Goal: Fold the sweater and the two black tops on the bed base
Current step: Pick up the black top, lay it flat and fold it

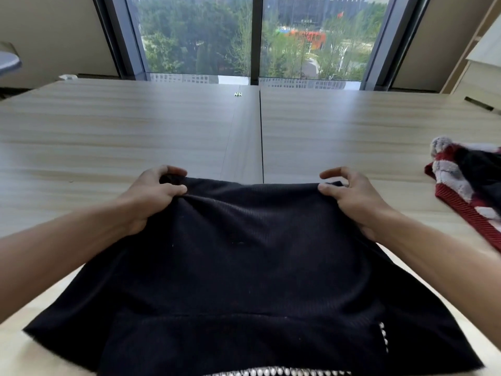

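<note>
Black top (244,253) in both hands (151,198) (355,203)

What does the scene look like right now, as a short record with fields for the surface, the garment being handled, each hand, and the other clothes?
surface: wooden bed base, in front of a window
garment handled: black top, spread out, far edge lifted
trim: pearl trim along the near edge
left hand: grips the far left corner of the top
right hand: pinches the far right corner
other clothes: striped red, white and grey sweater, bunched at the right edge, unfolded; something dark lies on it, cannot tell what
</note>
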`<state>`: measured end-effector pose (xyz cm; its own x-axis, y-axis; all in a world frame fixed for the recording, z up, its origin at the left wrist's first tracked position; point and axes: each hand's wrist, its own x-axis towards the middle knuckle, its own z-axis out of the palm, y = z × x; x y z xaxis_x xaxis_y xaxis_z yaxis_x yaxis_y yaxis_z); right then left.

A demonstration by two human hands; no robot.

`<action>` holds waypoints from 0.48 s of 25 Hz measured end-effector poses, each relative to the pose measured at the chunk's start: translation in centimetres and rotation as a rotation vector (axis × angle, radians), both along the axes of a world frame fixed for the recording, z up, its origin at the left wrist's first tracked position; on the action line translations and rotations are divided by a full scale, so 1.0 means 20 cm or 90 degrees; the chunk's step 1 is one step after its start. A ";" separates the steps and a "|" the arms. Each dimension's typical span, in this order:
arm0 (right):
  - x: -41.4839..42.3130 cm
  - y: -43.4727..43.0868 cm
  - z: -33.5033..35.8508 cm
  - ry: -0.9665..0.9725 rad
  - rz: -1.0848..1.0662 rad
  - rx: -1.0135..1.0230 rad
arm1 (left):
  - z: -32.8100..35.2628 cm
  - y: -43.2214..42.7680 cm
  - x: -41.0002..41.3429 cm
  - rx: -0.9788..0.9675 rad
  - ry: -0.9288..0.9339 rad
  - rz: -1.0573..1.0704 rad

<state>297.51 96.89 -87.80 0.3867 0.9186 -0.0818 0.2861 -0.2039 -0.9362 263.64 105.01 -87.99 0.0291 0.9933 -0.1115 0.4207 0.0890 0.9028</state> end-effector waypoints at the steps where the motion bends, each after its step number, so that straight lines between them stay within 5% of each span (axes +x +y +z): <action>1: 0.02 0.02 -0.02 -0.046 -0.024 0.023 | -0.01 0.00 -0.01 0.029 0.030 0.003; 6: -0.03 -0.01 -0.14 -0.380 -0.034 -0.008 | 0.00 -0.07 0.05 0.259 0.610 0.000; 9: -0.04 -0.06 -0.15 -0.484 0.005 -0.138 | 0.04 -0.25 0.26 0.450 0.596 -0.241; 12: 0.03 -0.18 -0.09 -0.431 0.077 -0.239 | -0.09 -0.41 0.42 0.340 0.603 -0.455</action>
